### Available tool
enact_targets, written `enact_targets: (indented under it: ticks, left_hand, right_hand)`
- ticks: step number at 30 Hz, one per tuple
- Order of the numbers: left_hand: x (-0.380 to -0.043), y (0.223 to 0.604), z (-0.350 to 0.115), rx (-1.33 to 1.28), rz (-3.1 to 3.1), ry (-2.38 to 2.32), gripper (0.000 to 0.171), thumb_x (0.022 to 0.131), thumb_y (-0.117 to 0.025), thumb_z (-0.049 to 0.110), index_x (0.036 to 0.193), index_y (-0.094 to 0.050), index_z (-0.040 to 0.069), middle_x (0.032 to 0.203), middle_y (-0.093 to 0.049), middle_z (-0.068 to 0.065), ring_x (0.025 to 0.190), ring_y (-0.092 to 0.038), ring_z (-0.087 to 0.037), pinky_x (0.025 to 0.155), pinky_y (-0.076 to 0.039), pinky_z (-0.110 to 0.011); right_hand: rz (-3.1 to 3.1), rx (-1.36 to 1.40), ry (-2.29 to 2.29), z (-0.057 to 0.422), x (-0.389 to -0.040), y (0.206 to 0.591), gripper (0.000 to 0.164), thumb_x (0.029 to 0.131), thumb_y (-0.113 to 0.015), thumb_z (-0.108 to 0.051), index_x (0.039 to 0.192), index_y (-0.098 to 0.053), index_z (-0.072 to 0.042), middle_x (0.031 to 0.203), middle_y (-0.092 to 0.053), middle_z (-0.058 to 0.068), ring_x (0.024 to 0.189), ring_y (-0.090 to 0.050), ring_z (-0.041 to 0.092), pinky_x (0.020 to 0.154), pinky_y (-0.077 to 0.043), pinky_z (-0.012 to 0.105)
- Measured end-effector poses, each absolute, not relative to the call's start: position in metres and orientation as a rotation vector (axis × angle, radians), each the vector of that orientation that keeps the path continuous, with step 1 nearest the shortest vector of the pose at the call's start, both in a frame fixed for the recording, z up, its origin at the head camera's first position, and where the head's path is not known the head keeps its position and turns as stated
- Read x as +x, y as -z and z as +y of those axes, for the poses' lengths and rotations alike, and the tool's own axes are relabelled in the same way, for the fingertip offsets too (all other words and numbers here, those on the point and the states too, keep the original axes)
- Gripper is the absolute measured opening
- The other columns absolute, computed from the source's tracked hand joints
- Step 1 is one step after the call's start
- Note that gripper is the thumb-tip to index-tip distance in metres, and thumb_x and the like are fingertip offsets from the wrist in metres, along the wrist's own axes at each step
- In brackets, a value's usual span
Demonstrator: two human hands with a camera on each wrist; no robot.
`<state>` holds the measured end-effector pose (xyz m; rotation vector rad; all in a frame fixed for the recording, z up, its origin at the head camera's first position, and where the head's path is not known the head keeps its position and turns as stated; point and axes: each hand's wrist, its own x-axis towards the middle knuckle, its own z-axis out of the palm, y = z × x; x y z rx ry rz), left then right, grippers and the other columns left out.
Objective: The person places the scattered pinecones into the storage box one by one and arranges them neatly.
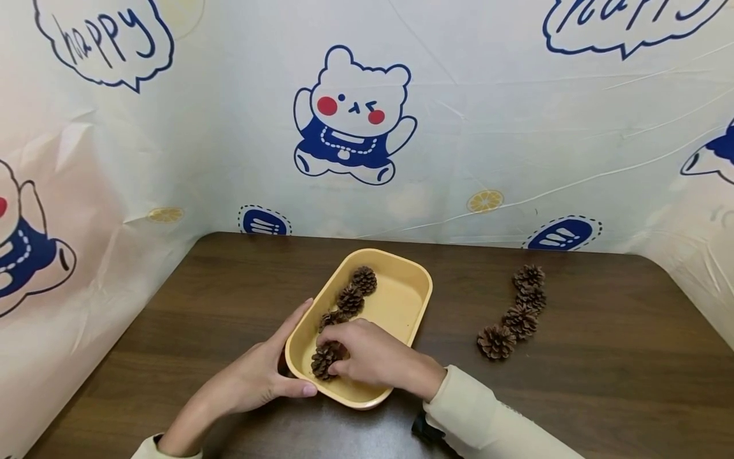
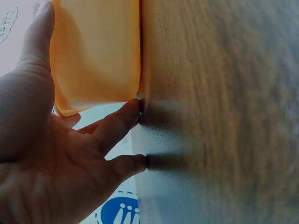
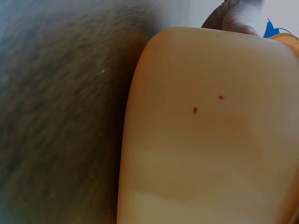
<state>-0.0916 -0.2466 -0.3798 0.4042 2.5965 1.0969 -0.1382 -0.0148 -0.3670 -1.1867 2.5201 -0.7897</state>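
A yellow rectangular tray stands at an angle on the table. My left hand rests against its near left corner, with the thumb at the near end and fingers along the left side. In the left wrist view, the left hand's fingers look spread and fairly straight, some fingertips touching the tabletop. My right hand reaches into the tray and pinches a pine cone near that corner. Beyond it, 3 more pine cones line the left wall. The right wrist view shows the tray's outer wall, hiding the right fingers.
On the brown wooden table, several pine cones form a slanting row to the right of the tray. A printed cloth with cartoon bears hangs behind and beside the table. A dark object shows beneath the right sleeve.
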Motion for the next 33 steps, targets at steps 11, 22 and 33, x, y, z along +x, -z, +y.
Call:
enact_targets:
  ticks: [11,22,33]
  left_hand:
    - [-0.0911,0.3786,-0.2463,0.405,2.586,-1.108,0.126,0.079,-0.089,0.047,0.168,-0.001,0.042,0.157,-0.051,-0.02,0.109,-0.06,-0.023,0.099,-0.048,-0.046]
    - [-0.091,0.3798,-0.246,0.409,2.593,-1.118,0.127,0.079,-0.09,0.046,0.168,-0.001,0.043,0.154,-0.053,-0.021,0.109,-0.06,-0.025,0.101,-0.046,-0.055]
    - [-0.0912,0.3798,-0.2461,0.407,2.595,-1.108,0.127,0.078,-0.09,0.047,0.169,-0.002,0.041,0.154,-0.054,-0.02,0.109,-0.06,-0.023,0.099,-0.048,-0.045]
  right_hand:
    - [2.574,-1.248,0.697,-0.017,-0.136,0.3684,0.037,0.092,-0.081,-0.018,0.128,-0.073,-0.014,0.125,-0.075,-0.006,0.115,-0.067,0.007,0.103,-0.052,0.026]
    - [2.598,-1.242,0.69,-0.0155,-0.135,0.3689,0.038,0.092,-0.081,-0.02,0.13,-0.073,-0.017,0.129,-0.074,-0.007,0.12,-0.067,0.009,0.104,-0.052,0.029]
    - [2.616,-1.244,0.72,-0.0132,-0.1344,0.3672,0.033,0.092,-0.081,-0.016,0.124,-0.075,-0.017,0.124,-0.076,-0.007,0.112,-0.068,0.008,0.098,-0.054,0.029]
